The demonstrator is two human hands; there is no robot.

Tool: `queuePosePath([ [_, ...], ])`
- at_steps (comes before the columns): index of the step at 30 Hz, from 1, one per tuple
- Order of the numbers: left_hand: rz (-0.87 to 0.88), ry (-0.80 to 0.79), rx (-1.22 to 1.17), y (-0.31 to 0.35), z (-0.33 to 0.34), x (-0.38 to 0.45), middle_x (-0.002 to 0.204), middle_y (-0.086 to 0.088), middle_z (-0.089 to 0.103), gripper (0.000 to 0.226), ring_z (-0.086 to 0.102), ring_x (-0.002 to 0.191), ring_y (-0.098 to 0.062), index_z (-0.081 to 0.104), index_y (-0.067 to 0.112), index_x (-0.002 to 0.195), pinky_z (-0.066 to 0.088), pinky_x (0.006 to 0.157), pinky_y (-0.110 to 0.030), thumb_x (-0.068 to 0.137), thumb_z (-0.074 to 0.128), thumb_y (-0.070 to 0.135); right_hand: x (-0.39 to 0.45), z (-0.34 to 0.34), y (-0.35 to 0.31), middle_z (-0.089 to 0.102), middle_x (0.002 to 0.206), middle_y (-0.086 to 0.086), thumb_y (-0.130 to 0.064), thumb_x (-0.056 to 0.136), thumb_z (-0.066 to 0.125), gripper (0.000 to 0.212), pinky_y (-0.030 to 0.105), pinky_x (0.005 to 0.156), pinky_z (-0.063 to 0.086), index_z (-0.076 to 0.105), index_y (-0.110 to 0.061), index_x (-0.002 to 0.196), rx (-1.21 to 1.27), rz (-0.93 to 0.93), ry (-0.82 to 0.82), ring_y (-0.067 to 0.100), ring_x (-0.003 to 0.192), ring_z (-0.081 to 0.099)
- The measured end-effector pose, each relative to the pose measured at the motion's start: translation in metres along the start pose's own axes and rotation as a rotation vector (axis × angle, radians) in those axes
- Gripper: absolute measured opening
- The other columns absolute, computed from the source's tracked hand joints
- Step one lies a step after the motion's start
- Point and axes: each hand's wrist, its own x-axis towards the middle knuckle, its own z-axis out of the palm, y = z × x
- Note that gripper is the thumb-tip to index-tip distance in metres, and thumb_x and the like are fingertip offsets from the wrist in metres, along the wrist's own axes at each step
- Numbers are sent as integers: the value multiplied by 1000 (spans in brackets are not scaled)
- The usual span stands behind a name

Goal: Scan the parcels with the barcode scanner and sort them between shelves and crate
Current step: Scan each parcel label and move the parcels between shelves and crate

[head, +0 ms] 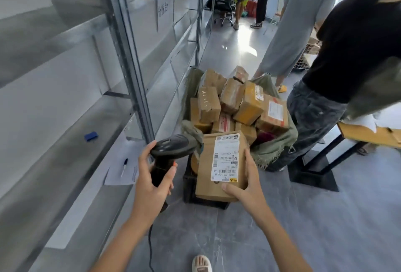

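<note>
One barcode scanner [171,152], one held parcel [221,167] and one crate [195,187] heaped with at least a dozen more parcels [234,102]. Your left hand [154,182] is clenched around the scanner's handle; its head points right, toward the held parcel, and its cable [150,247] hangs to the floor. Your right hand [247,182] grasps the parcel's near right corner, thumb on top. The parcel hovers over the crate's near edge, long axis running away from you, white label [225,158] facing up. One pen [124,167] lies on one sheet of paper [121,174] at the shelf's [65,163] front edge.
</note>
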Motion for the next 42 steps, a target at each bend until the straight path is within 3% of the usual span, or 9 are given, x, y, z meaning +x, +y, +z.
queuePosePath([
  [3, -31, 23, -19, -4, 32, 34, 95, -6, 70, 63, 59, 59, -29, 36, 53, 135, 52, 55, -37, 88, 64, 23, 46, -28, 0, 13, 160, -28, -44, 62, 80, 113, 51, 118, 32, 9, -63, 148, -31, -24, 10, 3, 148, 20],
  [11, -57, 46, -69, -4, 93, 115, 83, -15, 65, 66, 56, 58, -33, 38, 56, 132, 51, 55, -45, 96, 62, 6, 153, -102, -17, 14, 158, -31, -32, 70, 84, 108, 48, 117, 35, 11, -69, 141, 53, -70, 75, 2, 146, 24],
  [15, -22, 35, -111, 8, 123, 155, 96, -17, 66, 63, 57, 60, -32, 38, 54, 133, 51, 56, -43, 94, 63, 12, 200, -156, -31, 21, 161, -16, -10, 82, 80, 107, 41, 112, 42, 9, -44, 155, 52, -94, 135, 10, 145, 31],
  [18, 19, 2, -101, 16, 144, 180, 89, -16, 65, 66, 56, 56, -30, 38, 62, 128, 51, 52, -39, 94, 63, 12, 241, -196, -36, 27, 158, -9, -11, 82, 79, 104, 20, 88, 51, 10, -32, 157, 99, -76, 218, 11, 135, 43],
  [20, 40, -25, -100, 20, 155, 193, 86, -12, 66, 69, 56, 55, -28, 38, 62, 127, 51, 53, -36, 95, 62, 6, 272, -220, -37, 28, 157, -5, -16, 77, 82, 106, 23, 88, 52, 13, -30, 156, 114, -39, 304, 14, 135, 44],
  [25, 23, -51, -104, 23, 176, 210, 98, -12, 65, 62, 57, 57, -30, 38, 61, 130, 53, 54, -38, 87, 64, 25, 350, -250, -46, 19, 159, 5, -44, 62, 81, 117, 51, 118, 28, 15, -25, 157, -378, -116, 386, 30, 144, 25],
  [31, -57, -21, -75, 5, 191, 229, 122, -21, 62, 63, 64, 83, -42, 35, 56, 139, 57, 76, -54, 90, 67, 34, 423, -229, -33, 22, 156, 33, -32, 79, 75, 96, 59, 93, 46, 15, -30, 154, -1206, -221, 427, 53, 117, 48],
  [36, -113, -9, -126, -16, 191, 238, 94, -16, 70, 78, 57, 56, -33, 46, 64, 122, 53, 49, -35, 89, 60, -4, 470, -205, -9, 37, 147, 35, -26, 63, 84, 104, 52, 78, 50, 24, -30, 148, -1353, -174, 279, 50, 101, 57],
  [42, -141, 56, -134, -29, 186, 244, 88, -19, 71, 86, 54, 45, -35, 52, 63, 113, 43, 36, -31, 85, 58, -17, 493, -196, 18, 8, 164, 22, -55, 95, 54, 82, 54, 108, 34, 8, -31, 159, -1337, -85, 167, 44, 139, 33],
])
